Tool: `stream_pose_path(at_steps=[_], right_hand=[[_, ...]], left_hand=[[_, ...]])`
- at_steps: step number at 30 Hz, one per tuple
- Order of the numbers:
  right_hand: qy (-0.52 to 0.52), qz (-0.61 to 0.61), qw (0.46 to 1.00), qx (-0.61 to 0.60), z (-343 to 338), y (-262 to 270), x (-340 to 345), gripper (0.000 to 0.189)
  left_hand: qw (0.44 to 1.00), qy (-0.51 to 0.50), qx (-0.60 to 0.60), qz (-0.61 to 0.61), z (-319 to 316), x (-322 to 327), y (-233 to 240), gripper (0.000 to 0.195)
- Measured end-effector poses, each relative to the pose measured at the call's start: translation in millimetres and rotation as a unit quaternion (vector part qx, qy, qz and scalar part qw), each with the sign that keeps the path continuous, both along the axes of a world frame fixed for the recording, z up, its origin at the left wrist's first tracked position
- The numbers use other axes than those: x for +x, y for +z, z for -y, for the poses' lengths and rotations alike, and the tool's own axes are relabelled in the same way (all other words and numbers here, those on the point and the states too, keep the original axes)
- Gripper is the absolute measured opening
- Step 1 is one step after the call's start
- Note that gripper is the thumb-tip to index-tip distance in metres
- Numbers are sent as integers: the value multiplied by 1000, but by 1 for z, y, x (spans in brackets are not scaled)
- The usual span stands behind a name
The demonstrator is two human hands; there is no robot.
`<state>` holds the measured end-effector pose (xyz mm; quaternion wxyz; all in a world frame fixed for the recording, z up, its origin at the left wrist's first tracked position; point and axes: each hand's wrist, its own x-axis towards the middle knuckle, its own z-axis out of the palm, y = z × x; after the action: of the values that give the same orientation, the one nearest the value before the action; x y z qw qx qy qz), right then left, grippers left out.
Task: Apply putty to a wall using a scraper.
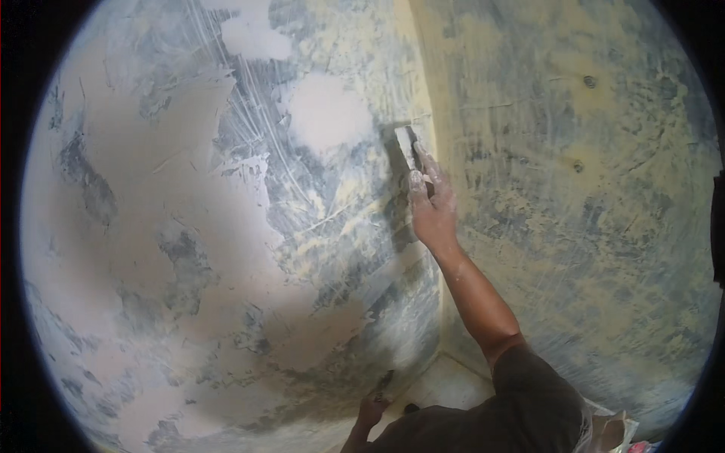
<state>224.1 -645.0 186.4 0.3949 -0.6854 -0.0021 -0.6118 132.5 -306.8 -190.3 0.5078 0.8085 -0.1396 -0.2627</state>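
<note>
My right hand [433, 209], dusted with white compound, holds a plastering trowel [406, 148] against the left wall, close beside the inside corner. Its fingers stretch along the back of the blade. Low in the view my left hand [374, 405] is closed around a dark, narrow tool, perhaps a putty knife [386, 380]; its lower part is hidden in the hand. The left wall [238, 255] bears pale filler patches over grey-blue and yellowish areas. A round whitish filler patch [330, 112] lies left of the trowel.
The right wall [538, 255] is mottled yellow and grey, with two small dark round spots. Floor [447, 382] shows below the corner. At the lower right, a translucent plastic bag [620, 424] and something red lie beside my dark sleeve.
</note>
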Motion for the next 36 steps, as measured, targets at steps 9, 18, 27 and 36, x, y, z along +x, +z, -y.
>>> stream_pose_path(at_steps=[9, 18, 27, 36], right_hand=[[-18, 64, 984, -164, -13, -42, 16, 37], [28, 49, 997, -58, -57, -50, 17, 45], [114, 10, 984, -136, -61, -55, 19, 37], [110, 41, 980, -163, -58, -52, 17, 35]], left_hand=[[972, -192, 137, 23, 28, 62, 20, 42], [994, -76, 10, 73, 63, 59, 19, 50], [998, 20, 59, 2, 78, 38, 20, 50], [988, 122, -26, 94, 82, 1, -10, 43]])
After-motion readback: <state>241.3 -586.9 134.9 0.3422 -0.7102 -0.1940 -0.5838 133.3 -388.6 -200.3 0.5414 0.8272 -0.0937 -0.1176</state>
